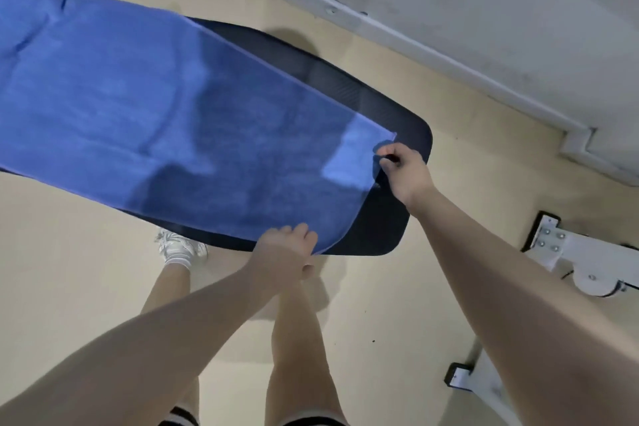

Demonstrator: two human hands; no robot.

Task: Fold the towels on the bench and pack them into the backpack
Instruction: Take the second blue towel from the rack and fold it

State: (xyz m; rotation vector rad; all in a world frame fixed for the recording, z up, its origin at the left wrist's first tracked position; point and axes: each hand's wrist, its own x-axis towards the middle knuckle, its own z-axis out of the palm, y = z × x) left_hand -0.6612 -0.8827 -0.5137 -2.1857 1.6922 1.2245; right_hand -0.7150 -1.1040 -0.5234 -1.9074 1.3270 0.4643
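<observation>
At the left end of the bench (397, 135) the blue towel (155, 107) is bunched into some folds, and this end runs out of the picture, so I cannot tell how much of it hangs over the edge there. From there the towel lies flat along the dark padded surface and covers almost all of it; only a strip along the far edge and the right end of the bench are bare.

At the near edge of the bench, close to its right end, the left hand (283, 252) holds the near corner of the towel, with the fingers curled over the hem and the thumb below. At the right end of the bench, towards the far edge, the right hand (403, 168) pinches the far corner of the towel between thumb and fingers. Both hands are closed on cloth, and the short edge between them curves loosely and is slightly lifted.

I judge that the fold is only beginning. If the two corners are carried over to the left unevenly, the edges will probably not meet and the fold will be crooked. The bunched left end may also be a problem: if it is not made smooth, the wrinkles can be closed inside the fold. The towel is nearly as wide as the bench, so a strong pull could drag it over the near edge to the floor (86, 270), beside the shoe (179, 247).

The backpack is not visible here.
</observation>
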